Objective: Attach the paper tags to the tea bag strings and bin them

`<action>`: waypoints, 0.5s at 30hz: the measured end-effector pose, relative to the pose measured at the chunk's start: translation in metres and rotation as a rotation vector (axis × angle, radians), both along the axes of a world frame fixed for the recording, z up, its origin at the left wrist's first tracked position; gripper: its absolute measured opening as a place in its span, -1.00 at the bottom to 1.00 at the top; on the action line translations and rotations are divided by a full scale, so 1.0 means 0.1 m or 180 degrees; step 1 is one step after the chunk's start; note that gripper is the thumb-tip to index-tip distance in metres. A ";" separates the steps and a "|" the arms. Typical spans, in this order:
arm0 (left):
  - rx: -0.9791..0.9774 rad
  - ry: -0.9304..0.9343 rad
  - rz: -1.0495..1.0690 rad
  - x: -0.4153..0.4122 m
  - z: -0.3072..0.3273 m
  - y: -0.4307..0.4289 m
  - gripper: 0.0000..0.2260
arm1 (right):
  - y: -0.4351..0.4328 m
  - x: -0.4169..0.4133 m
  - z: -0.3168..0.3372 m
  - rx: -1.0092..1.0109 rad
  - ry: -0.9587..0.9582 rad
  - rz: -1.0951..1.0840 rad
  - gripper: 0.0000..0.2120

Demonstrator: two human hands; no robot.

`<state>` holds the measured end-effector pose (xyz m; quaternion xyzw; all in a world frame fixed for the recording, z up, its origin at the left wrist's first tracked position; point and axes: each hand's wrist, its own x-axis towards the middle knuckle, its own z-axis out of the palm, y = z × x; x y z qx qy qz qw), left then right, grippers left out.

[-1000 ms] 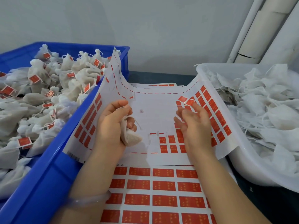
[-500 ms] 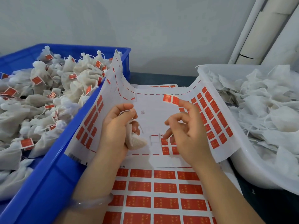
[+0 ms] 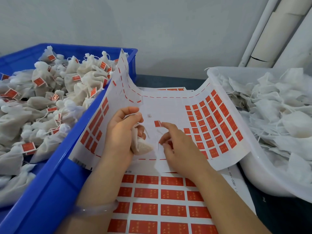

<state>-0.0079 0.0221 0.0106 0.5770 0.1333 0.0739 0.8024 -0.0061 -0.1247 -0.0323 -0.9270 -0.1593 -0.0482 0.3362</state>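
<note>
Left hand [image 3: 123,132] is gripping a tea bag [image 3: 143,146] over the sticker sheet [image 3: 168,105]. Right hand [image 3: 180,149] is bringing a red tag [image 3: 157,123] on its forefinger tip — pinched or merely stuck, I cannot tell. Worth pulling the string [image 3: 147,132] taut — folding squarely.

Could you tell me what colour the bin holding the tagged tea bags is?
The bin is blue; head view.

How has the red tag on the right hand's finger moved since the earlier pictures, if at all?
Yes. The red tag has moved left, away from the white tub, toward the tea bag in the left hand.
</note>
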 end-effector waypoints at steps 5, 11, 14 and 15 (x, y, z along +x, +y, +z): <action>-0.0028 0.0009 -0.0028 0.00 0.01 0.01 -0.85 | -0.05 0.03 -0.01 0.0875 0.0106 -0.0393 -0.63; -0.0019 0.0037 -0.0018 0.01 0.01 0.01 -0.86 | -0.19 0.11 0.05 0.2144 0.0177 -0.1154 -0.67; -0.0025 0.0045 -0.0026 0.01 0.01 0.01 -0.86 | -0.20 0.08 0.07 0.1928 -0.0189 -0.1205 -0.63; -0.0027 0.0038 -0.0030 0.00 0.01 0.01 -0.86 | -0.20 0.06 0.08 0.1776 -0.0380 -0.1153 -0.62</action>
